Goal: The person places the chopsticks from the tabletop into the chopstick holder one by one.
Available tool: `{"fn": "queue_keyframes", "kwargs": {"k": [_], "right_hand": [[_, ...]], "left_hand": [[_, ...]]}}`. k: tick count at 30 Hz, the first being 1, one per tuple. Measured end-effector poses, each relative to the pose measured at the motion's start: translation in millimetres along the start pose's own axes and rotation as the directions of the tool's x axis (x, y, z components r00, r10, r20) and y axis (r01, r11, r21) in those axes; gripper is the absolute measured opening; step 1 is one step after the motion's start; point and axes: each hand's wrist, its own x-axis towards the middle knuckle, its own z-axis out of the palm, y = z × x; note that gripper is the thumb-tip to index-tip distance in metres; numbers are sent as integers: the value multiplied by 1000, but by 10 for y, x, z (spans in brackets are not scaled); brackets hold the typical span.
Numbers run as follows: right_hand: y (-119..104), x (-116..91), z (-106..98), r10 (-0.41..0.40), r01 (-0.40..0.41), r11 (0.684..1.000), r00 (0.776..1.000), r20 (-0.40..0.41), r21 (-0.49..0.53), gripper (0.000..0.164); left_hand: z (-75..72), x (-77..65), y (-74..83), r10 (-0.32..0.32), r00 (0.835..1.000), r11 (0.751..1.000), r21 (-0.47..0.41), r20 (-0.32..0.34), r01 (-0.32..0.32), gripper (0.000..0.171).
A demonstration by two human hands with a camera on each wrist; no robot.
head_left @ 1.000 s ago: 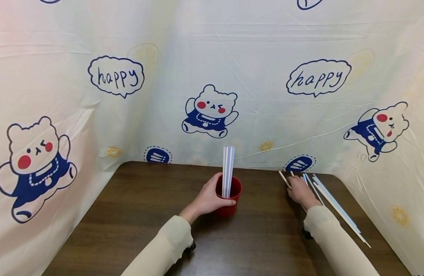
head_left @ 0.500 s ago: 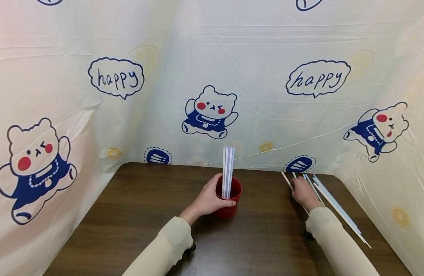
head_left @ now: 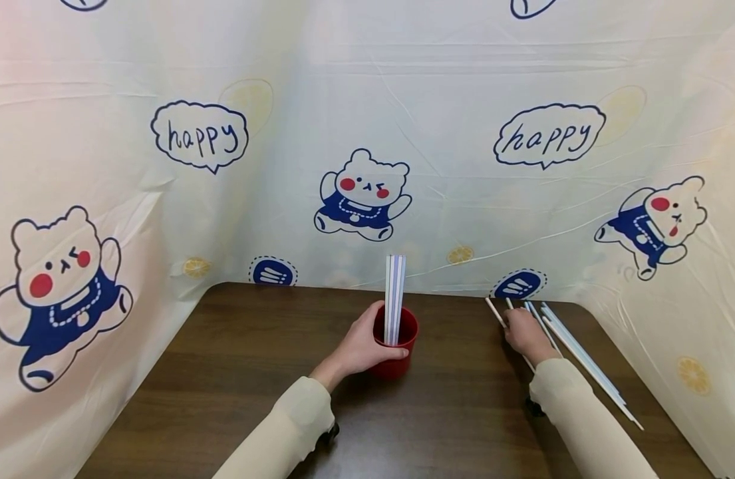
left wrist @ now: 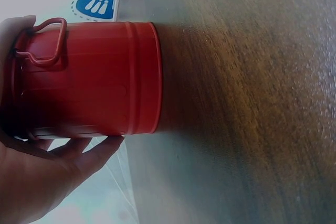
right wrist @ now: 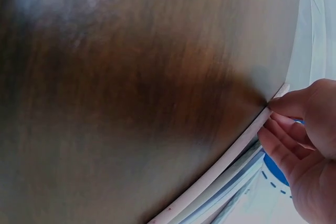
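My left hand [head_left: 358,339] grips a red metal cup [head_left: 392,366] standing on the table, thumb across its front. In the left wrist view, the cup [left wrist: 94,77] shows a small wire handle [left wrist: 48,43] on its side. A bundle of thin white and lavender sticks [head_left: 394,299] stands upright in the cup. Far to the right, my right hand [head_left: 525,332] is at the table's back. In the right wrist view, its thumb and forefinger pinch a long pinkish-white stick [right wrist: 226,163] low at the tabletop. Other pale sticks lie beside it, partly hidden by the hand.
More white and light-blue sticks [head_left: 588,366] lie slantwise along the right side of the dark wooden table [head_left: 463,412]. A printed cloth [head_left: 451,133] hangs behind the back edge and at both sides.
My right hand has shifted slightly right along with the stick in its fingers, then stayed nearly still. My left hand and the cup have not visibly moved.
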Motion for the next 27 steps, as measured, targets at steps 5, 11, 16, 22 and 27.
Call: {"fn": "queue_keyframes", "kwargs": {"k": [5, 11, 16, 22, 27], "right_hand": [[-5, -13, 18, -21, 21, 1000, 1000, -6, -15, 6], [-22, -29, 15, -25, 25, 999, 1000, -10, -33, 7], [-35, -13, -29, -30, 31, 999, 999, 29, -36, 6], [-40, -13, -128, -14, 13, 1000, 989, 145, 8, 5], [-17, 3, -196, 41, -70, 993, 957, 286, 91, 11]], "left_hand": [[6, -11, 4, 0, 1000, 1000, -8, 5, 0, 85], [10, -12, -10, -4, 1000, 1000, -12, 4, 4, 84], [9, -14, -10, 5, 1000, 1000, -16, 1, -5, 84], [0, -13, -5, 24, 1000, 999, -24, -1, -24, 83], [-2, -11, -4, 18, 1000, 1000, -19, 1, -18, 84]]}}
